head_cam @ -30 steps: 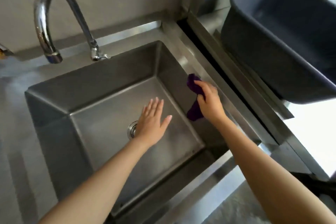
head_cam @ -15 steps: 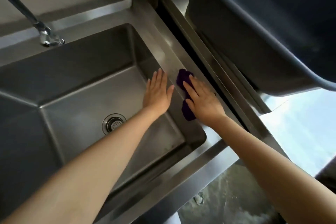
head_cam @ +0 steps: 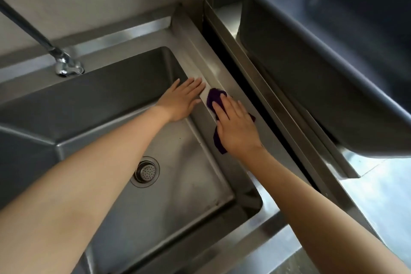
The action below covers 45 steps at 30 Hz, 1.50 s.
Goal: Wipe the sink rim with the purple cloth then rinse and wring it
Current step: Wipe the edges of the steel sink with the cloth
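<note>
Under the flat, fingers-together right hand (head_cam: 236, 128), purple cloth (head_cam: 214, 98) on sink rim (head_cam: 195, 60): soft, light, prob. bunches; press w/ palm.

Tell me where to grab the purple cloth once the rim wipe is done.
Probably the loose tail of the purple cloth draping over the sink rim into the basin. Pinch it from the basin side; the rest lies flat under the right hand.
</note>
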Motion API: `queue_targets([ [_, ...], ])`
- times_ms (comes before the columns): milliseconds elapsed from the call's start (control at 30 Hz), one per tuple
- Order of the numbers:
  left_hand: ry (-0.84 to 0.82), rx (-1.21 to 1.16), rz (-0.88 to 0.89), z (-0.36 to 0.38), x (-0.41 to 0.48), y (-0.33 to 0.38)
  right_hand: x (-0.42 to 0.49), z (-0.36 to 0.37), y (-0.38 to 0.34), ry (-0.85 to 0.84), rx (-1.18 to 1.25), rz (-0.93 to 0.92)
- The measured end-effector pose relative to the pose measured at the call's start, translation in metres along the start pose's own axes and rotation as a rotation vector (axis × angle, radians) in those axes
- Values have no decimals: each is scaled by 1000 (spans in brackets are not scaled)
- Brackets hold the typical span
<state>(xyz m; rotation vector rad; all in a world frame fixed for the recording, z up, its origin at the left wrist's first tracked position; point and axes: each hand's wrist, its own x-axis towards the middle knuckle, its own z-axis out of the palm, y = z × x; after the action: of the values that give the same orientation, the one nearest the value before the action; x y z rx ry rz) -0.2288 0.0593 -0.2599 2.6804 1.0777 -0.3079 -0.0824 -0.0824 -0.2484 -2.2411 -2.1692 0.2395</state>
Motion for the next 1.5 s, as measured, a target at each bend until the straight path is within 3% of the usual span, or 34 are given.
queue_targets([
  [133, -30, 29, 37, -5, 0, -7, 5, 2, -2, 12, 20, 1],
  [400, 19, 68, 57, 3, 3, -12, -81, 3, 1, 34, 84, 129],
  [800, -39, 75, 141, -12, 25, -50, 44, 5, -24, 60, 28, 59],
  [1000, -49, 24, 163, -19, 30, -59, 25, 3, -19, 49, 48, 54],
  [1100, -29, -28, 71, -20, 35, -71, 9, 4, -22, 32, 69, 99],
  [1233, -52, -19, 82, -25, 38, -82, 37, 2, -29, 54, 87, 124],
  [1400, -99, -124, 72, -34, 39, -81, 123, 0, -37, 97, 57, 21],
  [1500, -96, -277, 51, -37, 38, -79, 128, 0, -32, 96, 45, -17],
])
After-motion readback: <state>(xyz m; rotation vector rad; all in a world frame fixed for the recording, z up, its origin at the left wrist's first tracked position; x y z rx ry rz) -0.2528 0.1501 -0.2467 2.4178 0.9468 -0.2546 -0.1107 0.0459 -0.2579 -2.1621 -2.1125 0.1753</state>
